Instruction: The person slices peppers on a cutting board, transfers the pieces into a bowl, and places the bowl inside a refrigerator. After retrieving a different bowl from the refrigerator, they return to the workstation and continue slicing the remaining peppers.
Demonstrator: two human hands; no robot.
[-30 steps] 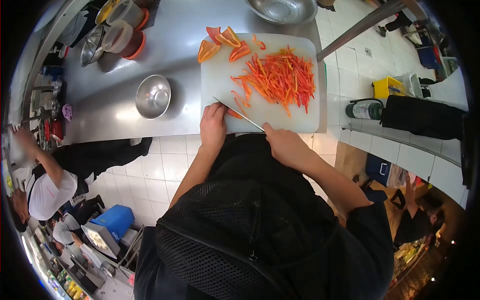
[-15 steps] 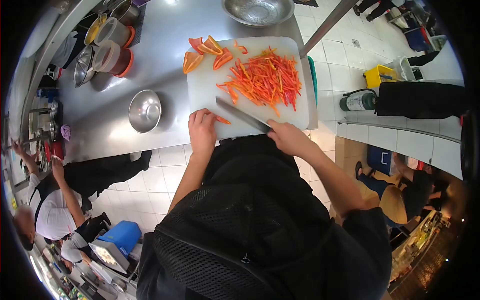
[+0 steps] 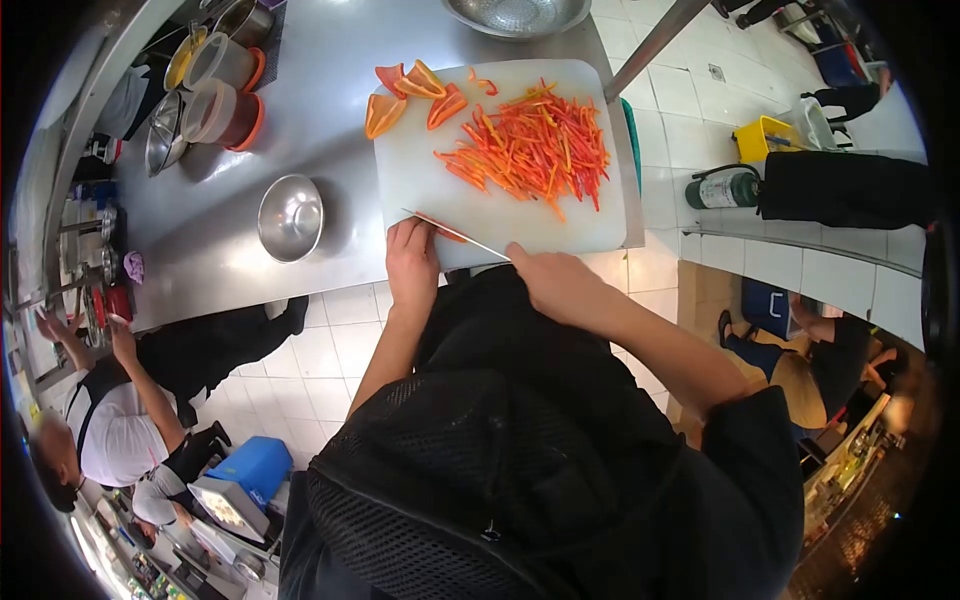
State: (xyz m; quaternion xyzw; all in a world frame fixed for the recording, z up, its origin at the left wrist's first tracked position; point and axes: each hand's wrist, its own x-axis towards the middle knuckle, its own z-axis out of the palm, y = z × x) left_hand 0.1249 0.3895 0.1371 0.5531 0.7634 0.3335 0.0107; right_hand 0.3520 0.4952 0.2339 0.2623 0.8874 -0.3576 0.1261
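Observation:
My right hand [image 3: 550,280] is closed round the handle of a kitchen knife [image 3: 462,237]. The blade reaches left over the near edge of a white cutting board [image 3: 590,235], its tip close to my left fingers. My left hand [image 3: 411,255] has its fingers bent and pressed down on a small piece of red pepper [image 3: 447,232], mostly hidden by the fingers and blade. Beyond the knife lies a heap of thin red and orange pepper strips [image 3: 545,145]. Larger cut pepper pieces [image 3: 420,80] rest at the board's far left corner.
A small steel bowl [image 3: 291,218] stands left of the board on the steel table [image 3: 345,130]. At the far edge is a perforated steel bowl [image 3: 518,15]. Plastic tubs [image 3: 212,115] stand far left. A metal post [image 3: 655,45] rises right of the board. Another person [image 3: 125,425] works at left.
The knife has moved left and down onto the pepper piece by my left fingers, its blade now turned edge-on. My right hand has shifted left with it.

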